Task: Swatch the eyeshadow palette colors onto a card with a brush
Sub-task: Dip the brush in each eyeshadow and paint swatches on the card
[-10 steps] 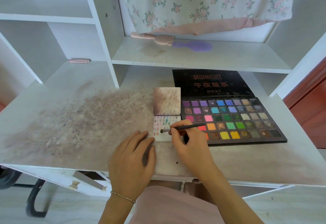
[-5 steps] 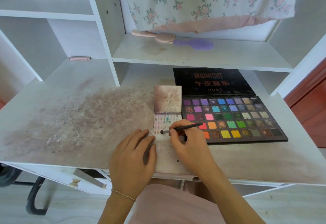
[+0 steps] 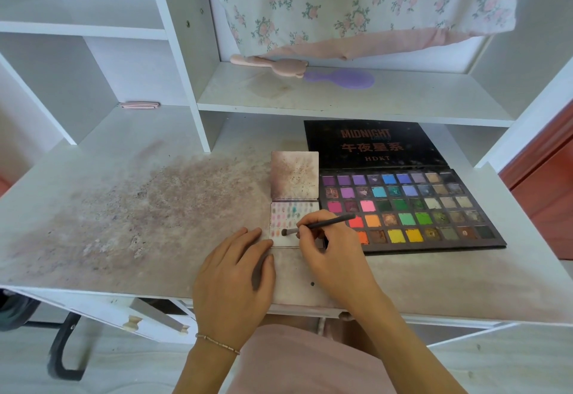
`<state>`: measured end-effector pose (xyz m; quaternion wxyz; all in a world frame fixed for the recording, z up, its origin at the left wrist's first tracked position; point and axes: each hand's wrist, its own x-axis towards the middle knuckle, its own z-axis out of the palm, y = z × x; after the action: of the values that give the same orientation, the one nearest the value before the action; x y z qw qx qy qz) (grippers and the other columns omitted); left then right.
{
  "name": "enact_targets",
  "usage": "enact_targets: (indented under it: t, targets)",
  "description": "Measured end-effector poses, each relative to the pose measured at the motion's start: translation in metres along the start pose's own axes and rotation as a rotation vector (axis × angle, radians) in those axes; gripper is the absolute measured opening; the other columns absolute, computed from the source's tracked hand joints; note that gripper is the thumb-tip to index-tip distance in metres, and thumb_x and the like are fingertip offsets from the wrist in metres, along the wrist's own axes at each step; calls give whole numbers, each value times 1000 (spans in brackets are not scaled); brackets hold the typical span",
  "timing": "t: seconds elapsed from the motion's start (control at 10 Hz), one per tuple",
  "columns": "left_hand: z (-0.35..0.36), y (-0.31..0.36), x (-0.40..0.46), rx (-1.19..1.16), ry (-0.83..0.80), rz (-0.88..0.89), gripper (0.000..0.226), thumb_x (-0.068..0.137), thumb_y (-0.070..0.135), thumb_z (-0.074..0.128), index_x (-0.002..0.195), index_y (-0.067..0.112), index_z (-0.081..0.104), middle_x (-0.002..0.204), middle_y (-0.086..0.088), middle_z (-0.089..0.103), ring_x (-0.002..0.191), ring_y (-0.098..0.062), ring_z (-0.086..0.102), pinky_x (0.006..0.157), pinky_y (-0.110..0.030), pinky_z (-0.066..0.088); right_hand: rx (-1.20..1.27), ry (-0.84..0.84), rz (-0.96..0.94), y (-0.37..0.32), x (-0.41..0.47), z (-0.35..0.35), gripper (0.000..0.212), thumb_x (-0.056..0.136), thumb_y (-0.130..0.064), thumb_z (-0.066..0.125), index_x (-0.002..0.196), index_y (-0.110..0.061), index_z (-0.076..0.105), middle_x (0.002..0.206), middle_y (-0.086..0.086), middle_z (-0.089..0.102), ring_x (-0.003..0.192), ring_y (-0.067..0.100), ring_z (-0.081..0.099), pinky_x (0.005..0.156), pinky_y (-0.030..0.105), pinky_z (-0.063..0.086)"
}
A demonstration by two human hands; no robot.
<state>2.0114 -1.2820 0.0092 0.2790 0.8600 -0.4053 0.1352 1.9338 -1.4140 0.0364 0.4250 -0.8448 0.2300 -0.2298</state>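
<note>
My left hand (image 3: pixel 235 272) lies flat on the desk (image 3: pixel 124 223), fingers straight, its fingertips touching the near left corner of the card (image 3: pixel 290 212) to pin it. My right hand (image 3: pixel 328 251) pinches the brush (image 3: pixel 319 225) between thumb and fingers, handle pointing right over the palette (image 3: pixel 406 207), bristles down on the card's bottom row, near its left side. Against half a second ago little has moved: the bristle tip has stayed low on the card and the left hand has not shifted, so I judge I am mid-stroke, laying one more swatch into the last, mostly bare row. The rows above already carry pink, teal and grey dabs, so the card looks well filled, though many pans seem to have no matching dab, as far as I can tell. Just behind the card a stained square sheet (image 3: pixel 294 175) lies touching its far edge. The palette sits just right of the card, open, its rows of pans running from purples through greens to yellows. Its raised black lid (image 3: pixel 375 144) reads "MIDNIGHT", then a line of Chinese characters, then "HDKT". On the shelf (image 3: pixel 356 102) beyond lie a pink brush (image 3: pixel 269 63) and a purple one (image 3: pixel 341 78).
</note>
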Motion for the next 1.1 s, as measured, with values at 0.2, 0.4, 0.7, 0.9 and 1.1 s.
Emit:
enact_targets:
  t: [0.2, 0.4, 0.7, 0.9, 1.1]
  targets:
    - [0, 0, 0, -3, 3, 0, 35, 81, 35, 45, 94, 15, 71, 103, -4, 69, 98, -22, 64, 85, -33, 46, 0, 5, -6, 0, 0, 0, 11, 88, -16, 54, 91, -26, 53, 88, -8, 56, 83, 3, 54, 73, 14, 46]
    - [-1, 1, 0, -10, 6, -1, 34, 82, 34, 45, 94, 15, 71, 103, -3, 69, 99, -21, 64, 86, -32, 47, 13, -2, -15, 2, 0, 0, 12, 86, -15, 54, 87, -27, 53, 87, -6, 58, 80, 3, 54, 71, 13, 45]
    - [-1, 2, 0, -21, 12, -8, 34, 82, 34, 45, 93, 15, 71, 102, -2, 69, 99, -20, 64, 84, -33, 49, 280, 283, -47, 7, -3, -12, 30, 87, -4, 54, 84, -33, 54, 75, -8, 60, 69, 11, 59, 61, 17, 49]
    - [1, 1, 0, -22, 46, 10, 32, 81, 31, 47, 92, 14, 71, 102, -3, 70, 98, -22, 64, 84, -33, 48, 317, 329, -40, 18, -15, -31, 18, 81, -14, 49, 80, -30, 57, 77, -9, 60, 63, 11, 54, 56, 16, 45]
    - [3, 0, 0, -13, 67, 19, 33, 82, 31, 47, 91, 13, 72, 101, -4, 70, 97, -22, 64, 85, -34, 49, 207, 431, 4, 41, -31, -72, 28, 87, -2, 51, 82, -29, 57, 76, -3, 63, 72, 4, 61, 65, 7, 46]
